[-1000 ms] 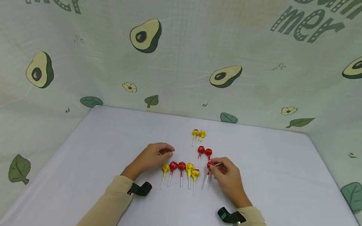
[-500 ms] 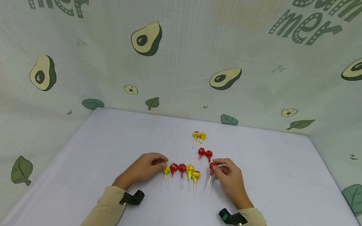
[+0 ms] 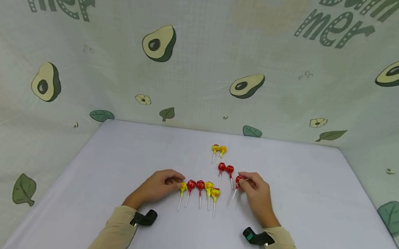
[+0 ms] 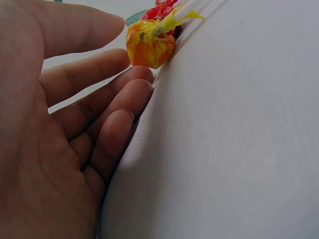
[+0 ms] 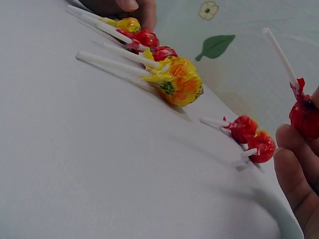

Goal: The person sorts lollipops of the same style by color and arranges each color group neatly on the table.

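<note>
My right hand (image 3: 258,196) pinches a red lollipop (image 3: 238,181) by its wrapped head, its white stick pointing down toward me. In the right wrist view that red lollipop (image 5: 303,117) is held off the cloth. My left hand (image 3: 156,187) rests at the left end of a row of lollipops, its fingertips right at a yellow lollipop (image 3: 182,187). The left wrist view has the thumb and fingers (image 4: 97,69) spread apart beside the yellow lollipop (image 4: 149,46). To its right in the row lie a red lollipop (image 3: 191,185), another red one (image 3: 200,185) and two yellow ones (image 3: 215,193).
Two red lollipops (image 3: 221,167) lie behind the row, left of my right hand. Farther back are two yellow lollipops (image 3: 215,148). A white cloth covers the table (image 3: 137,142), and a printed curtain (image 3: 201,50) hangs behind it. Each wrist carries a black camera (image 3: 256,236).
My right hand has moved slightly right with the red lollipop, away from the two red ones. My left hand has come down and left, to the yellow lollipop at the row's end.
</note>
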Motion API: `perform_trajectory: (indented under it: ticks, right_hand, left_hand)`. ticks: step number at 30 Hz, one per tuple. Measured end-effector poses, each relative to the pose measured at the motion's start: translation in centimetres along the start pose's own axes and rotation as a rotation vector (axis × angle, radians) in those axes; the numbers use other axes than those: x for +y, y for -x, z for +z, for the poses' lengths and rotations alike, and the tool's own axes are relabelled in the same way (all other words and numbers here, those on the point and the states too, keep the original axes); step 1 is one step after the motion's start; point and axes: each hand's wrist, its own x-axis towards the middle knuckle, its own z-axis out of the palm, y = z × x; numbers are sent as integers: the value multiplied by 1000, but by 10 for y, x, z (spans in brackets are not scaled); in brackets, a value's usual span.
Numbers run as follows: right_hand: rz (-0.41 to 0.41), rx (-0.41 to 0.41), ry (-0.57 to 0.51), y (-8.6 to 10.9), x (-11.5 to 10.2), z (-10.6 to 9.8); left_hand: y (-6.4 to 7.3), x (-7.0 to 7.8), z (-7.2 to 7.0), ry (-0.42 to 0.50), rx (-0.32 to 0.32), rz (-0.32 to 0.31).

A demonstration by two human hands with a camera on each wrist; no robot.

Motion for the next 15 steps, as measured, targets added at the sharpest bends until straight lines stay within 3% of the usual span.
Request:
perform_trajectory:
  ticks: [15]
  right_hand:
    - [91, -18, -69, -3, 2, -2]
  left_hand:
    - [2, 3, 0, -8, -11, 2]
